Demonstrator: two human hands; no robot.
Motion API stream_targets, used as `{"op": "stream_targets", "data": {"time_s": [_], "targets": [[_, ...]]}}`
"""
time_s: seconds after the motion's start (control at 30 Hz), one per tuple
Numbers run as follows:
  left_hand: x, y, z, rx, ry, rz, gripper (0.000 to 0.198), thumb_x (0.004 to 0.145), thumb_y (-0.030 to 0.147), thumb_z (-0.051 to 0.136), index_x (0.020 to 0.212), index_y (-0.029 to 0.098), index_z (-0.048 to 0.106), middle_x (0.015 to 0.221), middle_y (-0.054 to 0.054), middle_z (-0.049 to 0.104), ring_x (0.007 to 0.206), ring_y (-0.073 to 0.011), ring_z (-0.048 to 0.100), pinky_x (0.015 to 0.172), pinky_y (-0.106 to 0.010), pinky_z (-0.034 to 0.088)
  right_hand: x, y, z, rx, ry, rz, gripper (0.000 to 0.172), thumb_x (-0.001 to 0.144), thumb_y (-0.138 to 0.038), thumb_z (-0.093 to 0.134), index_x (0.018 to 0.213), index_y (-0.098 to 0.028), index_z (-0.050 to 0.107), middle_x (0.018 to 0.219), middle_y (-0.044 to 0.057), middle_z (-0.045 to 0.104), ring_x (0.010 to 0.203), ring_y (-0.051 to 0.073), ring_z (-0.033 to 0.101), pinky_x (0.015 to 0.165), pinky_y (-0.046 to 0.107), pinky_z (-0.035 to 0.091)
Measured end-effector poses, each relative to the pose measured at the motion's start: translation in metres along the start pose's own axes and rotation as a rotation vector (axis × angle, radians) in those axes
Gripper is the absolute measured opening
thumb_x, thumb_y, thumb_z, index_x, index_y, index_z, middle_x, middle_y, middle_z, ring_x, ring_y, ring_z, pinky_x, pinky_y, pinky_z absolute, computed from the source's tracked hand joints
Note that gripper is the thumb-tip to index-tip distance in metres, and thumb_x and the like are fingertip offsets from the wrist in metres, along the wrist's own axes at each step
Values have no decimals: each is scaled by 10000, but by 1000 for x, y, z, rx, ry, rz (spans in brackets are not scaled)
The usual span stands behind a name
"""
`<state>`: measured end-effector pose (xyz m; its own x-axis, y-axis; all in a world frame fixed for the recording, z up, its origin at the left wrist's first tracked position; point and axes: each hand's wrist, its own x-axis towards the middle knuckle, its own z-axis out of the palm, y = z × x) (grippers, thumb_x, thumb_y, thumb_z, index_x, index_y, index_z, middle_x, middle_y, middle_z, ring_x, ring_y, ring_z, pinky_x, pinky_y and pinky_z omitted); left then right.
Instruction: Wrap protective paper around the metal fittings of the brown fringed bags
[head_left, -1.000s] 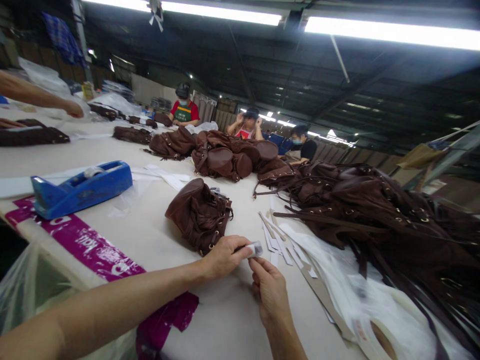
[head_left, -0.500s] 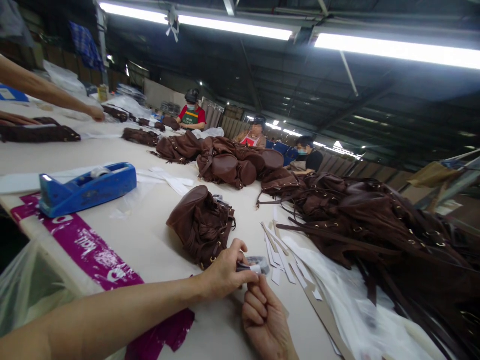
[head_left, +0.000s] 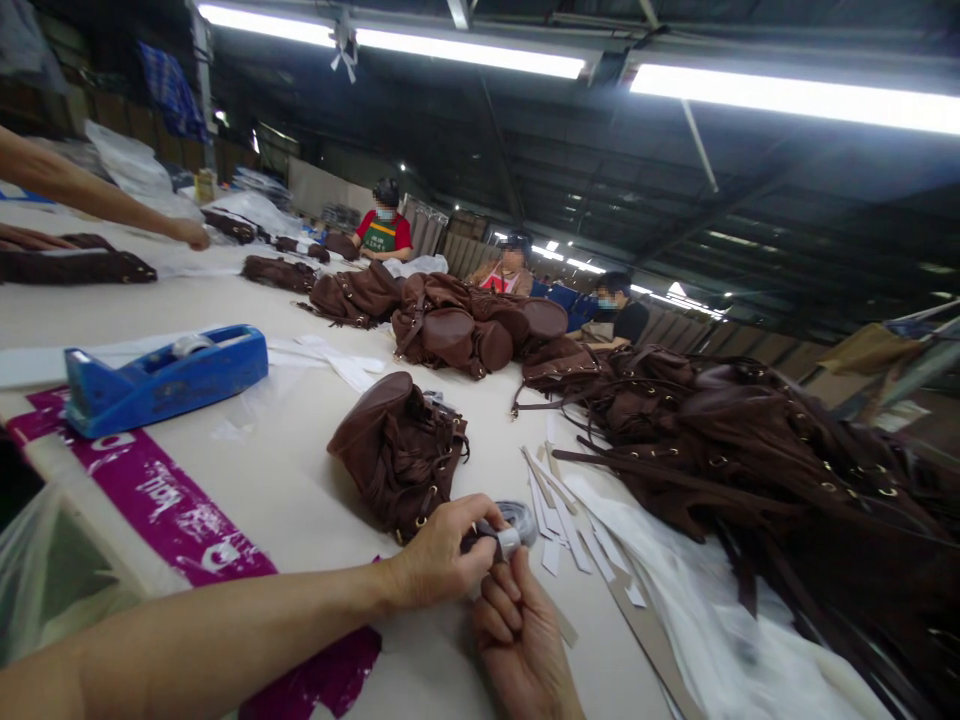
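small dark piece (head_left: 478, 537) with a white band (head_left: 509, 542) is up between the hands, clear plastic (head_left: 522, 518) at its far end
left hand (head_left: 450, 548) pinches it, thumb and forefinger closed
right hand (head_left: 523, 625) curled, thumb at the band; can't tell if it grips
step looks like wrapping; next move likely needs steady left, smooth right
bag (head_left: 403, 455) crowds the far side, paper strips (head_left: 559, 505) the right; freest table (head_left: 300, 460) is left of the bag, dispenser (head_left: 169, 380) near the edge beyond

A slim dark piece (head_left: 482, 538) is gripped in the left hand (head_left: 444, 550) — ringed by a white band (head_left: 508, 542), with clear, greyish plastic (head_left: 525, 520) bunched beyond — the band's lower edge being met by the right hand (head_left: 521, 635).
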<state>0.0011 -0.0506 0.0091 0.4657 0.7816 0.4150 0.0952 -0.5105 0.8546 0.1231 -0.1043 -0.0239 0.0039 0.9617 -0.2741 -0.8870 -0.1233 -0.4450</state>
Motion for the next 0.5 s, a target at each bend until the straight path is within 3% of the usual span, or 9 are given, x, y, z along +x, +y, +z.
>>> {"op": "stream_targets", "data": {"time_s": [0.17,0.37,0.5], "targets": [[1,8,-4,38,-24,-74,104,808,132,456,817,159,556,661,53,501,522,-65,416,510,-180,318,-1,3,0,-95,3,-23,453,575,-342,877,697,-186,470,510,-159,230,377,-6,109,320,105,122],[2,2,-4,240,45,100,157,839,141,471,703,164,547,717,21,517,663,-100,471,640,-210,362,1,6,-3,-169,-2,-93,457,625,-394,838,691,-202,429,524,-151,236,389,15,105,314,117,144],[5,-2,-4,337,122,97,185,834,136,482,664,168,547,777,9,524,676,-99,490,654,-209,386,1,10,1,-193,32,-144,462,608,-395,844,708,-207,434,509,-159,247,382,13,107,317,111,142]]}}
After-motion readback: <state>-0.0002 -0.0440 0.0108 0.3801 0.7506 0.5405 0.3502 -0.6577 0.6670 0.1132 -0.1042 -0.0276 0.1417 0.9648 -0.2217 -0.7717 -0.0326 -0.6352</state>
